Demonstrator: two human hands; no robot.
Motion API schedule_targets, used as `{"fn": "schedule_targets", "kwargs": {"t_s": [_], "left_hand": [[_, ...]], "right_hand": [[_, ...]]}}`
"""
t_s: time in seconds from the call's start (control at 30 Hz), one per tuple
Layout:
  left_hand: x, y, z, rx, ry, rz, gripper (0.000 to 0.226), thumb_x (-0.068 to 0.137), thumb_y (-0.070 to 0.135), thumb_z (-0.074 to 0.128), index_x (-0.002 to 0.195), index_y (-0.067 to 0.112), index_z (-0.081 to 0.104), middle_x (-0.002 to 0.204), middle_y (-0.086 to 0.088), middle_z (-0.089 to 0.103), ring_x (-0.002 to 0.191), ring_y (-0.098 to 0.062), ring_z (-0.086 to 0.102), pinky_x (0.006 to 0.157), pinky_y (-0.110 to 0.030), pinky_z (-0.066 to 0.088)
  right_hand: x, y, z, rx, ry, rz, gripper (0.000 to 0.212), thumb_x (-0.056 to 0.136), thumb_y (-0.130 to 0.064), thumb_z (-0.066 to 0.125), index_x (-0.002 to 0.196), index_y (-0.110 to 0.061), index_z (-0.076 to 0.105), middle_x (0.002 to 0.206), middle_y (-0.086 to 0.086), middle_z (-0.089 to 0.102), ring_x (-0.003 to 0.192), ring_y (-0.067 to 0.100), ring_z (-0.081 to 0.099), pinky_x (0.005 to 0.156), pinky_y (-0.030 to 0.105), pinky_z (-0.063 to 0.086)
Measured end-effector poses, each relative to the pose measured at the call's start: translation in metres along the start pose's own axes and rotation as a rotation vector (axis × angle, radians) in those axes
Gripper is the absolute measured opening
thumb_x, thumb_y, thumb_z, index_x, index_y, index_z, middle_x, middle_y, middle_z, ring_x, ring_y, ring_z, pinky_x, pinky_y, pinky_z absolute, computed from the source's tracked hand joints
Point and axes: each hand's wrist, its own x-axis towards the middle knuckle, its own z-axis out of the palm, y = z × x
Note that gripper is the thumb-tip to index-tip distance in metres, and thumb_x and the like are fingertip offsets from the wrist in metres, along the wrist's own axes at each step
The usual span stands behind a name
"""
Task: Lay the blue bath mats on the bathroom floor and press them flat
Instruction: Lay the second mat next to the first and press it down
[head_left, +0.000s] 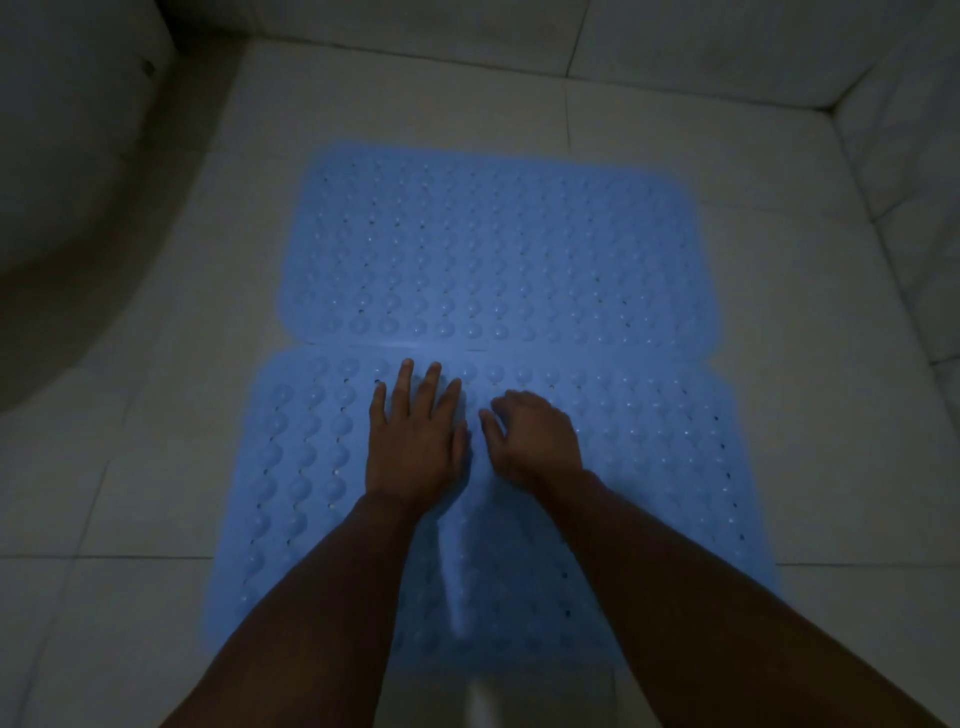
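Observation:
Two blue bubbled bath mats lie on the pale tiled floor, edge to edge. The far mat (498, 249) lies flat towards the back wall. On the near mat (665, 457) both my hands rest close to the seam. My left hand (415, 441) lies palm down with its fingers spread and straight. Just to its right, my right hand (535, 441) presses on the mat with its fingers curled under. A raised fold (460, 582) runs along the near mat between my forearms. Neither hand holds anything.
A large white rounded fixture (78, 208) fills the left side. Tiled walls (909, 182) close off the back and the right, meeting in a corner at the upper right. Bare floor tiles (104, 493) surround the mats. The light is dim.

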Motion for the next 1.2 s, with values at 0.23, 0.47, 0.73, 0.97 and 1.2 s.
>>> {"fn": "schedule_targets", "kwargs": {"t_s": [0.23,0.47,0.73,0.97,1.2], "left_hand": [[0.005,0.007,0.016,-0.008,-0.073,0.022,0.063,0.1,0.047,0.032,0.15,0.013,0.051,0.161,-0.016,0.041,0.154,-0.041,0.026,0.12,-0.065,0.025],[-0.001,0.017,0.046,0.007,-0.189,-0.021,0.085,0.1,0.07,0.027,0.165,0.019,0.011,0.173,-0.01,0.001,0.159,-0.036,-0.006,0.125,-0.064,0.003],[-0.001,0.021,0.046,0.031,-0.171,-0.022,0.084,0.099,0.069,0.031,0.165,0.019,0.015,0.173,-0.009,0.002,0.159,-0.035,-0.005,0.124,-0.064,0.007],[0.0,0.017,0.043,0.029,-0.246,-0.04,0.096,0.092,0.083,0.027,0.166,0.024,0.008,0.173,-0.006,-0.006,0.159,-0.033,-0.012,0.125,-0.064,0.002],[0.022,0.002,0.009,-0.133,-0.461,-0.04,0.094,0.084,0.082,0.013,0.161,0.031,0.026,0.173,0.001,0.009,0.16,-0.029,0.003,0.126,-0.053,0.01]], "right_hand": [[0.024,0.02,-0.046,0.193,0.135,0.077,0.031,0.099,-0.039,0.052,0.118,-0.022,0.07,0.127,0.002,0.066,0.123,0.027,0.056,0.103,0.043,0.046],[0.048,0.039,-0.045,0.255,0.245,0.038,0.025,0.099,-0.036,0.054,0.112,-0.021,0.071,0.123,0.001,0.066,0.119,0.026,0.056,0.1,0.042,0.047],[0.078,0.057,-0.017,0.256,0.415,-0.043,0.019,0.096,-0.032,0.056,0.099,-0.02,0.071,0.113,0.002,0.068,0.109,0.029,0.061,0.088,0.045,0.053],[0.075,0.068,-0.007,0.279,0.433,-0.159,0.021,0.097,-0.033,0.059,0.098,-0.019,0.074,0.111,0.004,0.07,0.109,0.028,0.064,0.088,0.043,0.053],[0.054,0.027,-0.03,0.273,0.192,-0.082,0.036,0.092,-0.045,0.047,0.103,-0.023,0.072,0.113,0.001,0.068,0.111,0.029,0.061,0.093,0.042,0.05]]}}
